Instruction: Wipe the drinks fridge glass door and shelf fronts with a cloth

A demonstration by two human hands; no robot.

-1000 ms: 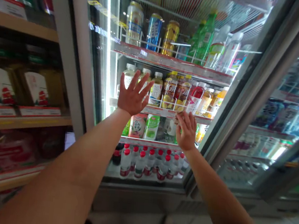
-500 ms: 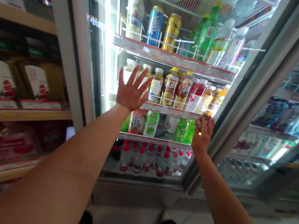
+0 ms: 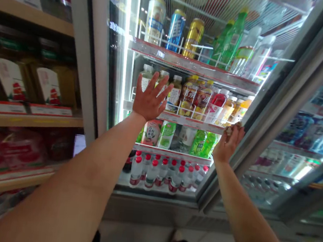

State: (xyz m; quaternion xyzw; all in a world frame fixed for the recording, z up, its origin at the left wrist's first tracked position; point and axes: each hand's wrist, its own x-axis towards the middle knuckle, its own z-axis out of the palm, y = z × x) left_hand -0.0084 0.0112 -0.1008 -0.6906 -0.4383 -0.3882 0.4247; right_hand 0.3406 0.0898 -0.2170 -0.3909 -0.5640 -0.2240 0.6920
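Observation:
My left hand (image 3: 151,100) is spread wide, palm toward the glass door of a lit drinks fridge, in front of the middle shelf. Behind its fingers stand pale tea bottles (image 3: 174,92) with white caps. Near the door's right side, my right hand (image 3: 228,143) has its fingers bent over a crumpled beige-and-brown cloth (image 3: 232,129) against the glass. Most of the cloth is covered by the fingers. Close behind it are orange juice bottles (image 3: 240,110) and green bottles (image 3: 199,142).
Upper-shelf cans (image 3: 176,30) and red-capped bottles (image 3: 151,174) at the bottom sit behind the glass. A grey door frame (image 3: 279,95) borders the right side. At left, a wooden shelf (image 3: 31,121) carries large bottles (image 3: 50,82). Below lies a tiled floor (image 3: 135,235).
The view has shifted slightly, so the fridge appears farther right. My right hand has slid right with the cloth, toward the door frame. My left hand stays spread in about the same place.

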